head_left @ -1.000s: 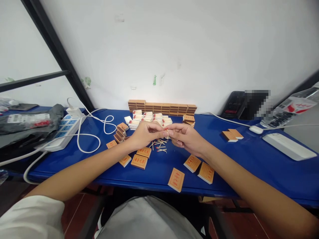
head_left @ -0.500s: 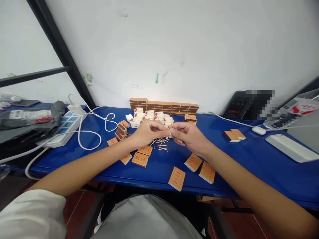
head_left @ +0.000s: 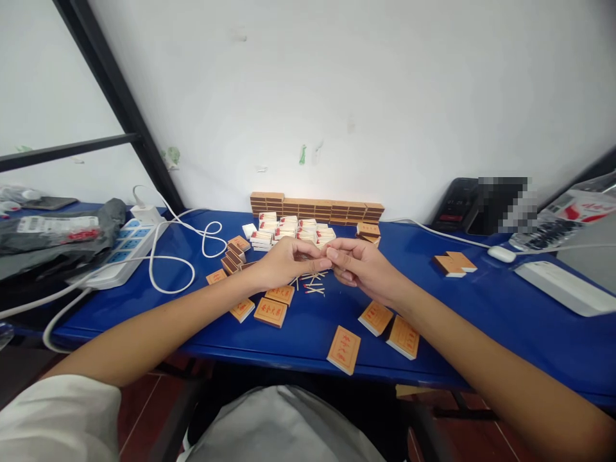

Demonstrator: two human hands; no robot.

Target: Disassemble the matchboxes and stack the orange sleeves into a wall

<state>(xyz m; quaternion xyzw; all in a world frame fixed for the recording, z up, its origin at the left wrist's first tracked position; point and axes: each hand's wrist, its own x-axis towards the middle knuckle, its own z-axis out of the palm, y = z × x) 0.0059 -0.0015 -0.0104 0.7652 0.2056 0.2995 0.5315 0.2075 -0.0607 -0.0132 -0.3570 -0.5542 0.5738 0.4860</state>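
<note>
Meeting above the middle of the blue surface (head_left: 216,343), the left hand (head_left: 287,263) and right hand (head_left: 364,268) point inward, their fingertips appearing to touch. Each grip is gathered toward a thumb-and-forefinger pinch, but whether either is closed on a matchstick cannot be told, since the fingers hide what may lie between them. The loose matches (head_left: 314,289) lie on the surface just below that meeting point, toward the front edge and slightly to the left, so the left hand is the nearer one and partly covers their far side; the right hand's curled fingers are just beside their right end. The sticks cross one another, yet the nearest ones run roughly parallel to the front edge, red heads to the left. Beyond the hands, toward the back edge, stand the stacked match-filled trays (head_left: 291,226), with a row of matchboxes (head_left: 315,208) along the wall behind them. Near the front edge, a single matchbox (head_left: 343,350) lies flat, its long axis slanting away from the edge, below the right hand and well apart from the loose matches.
</note>
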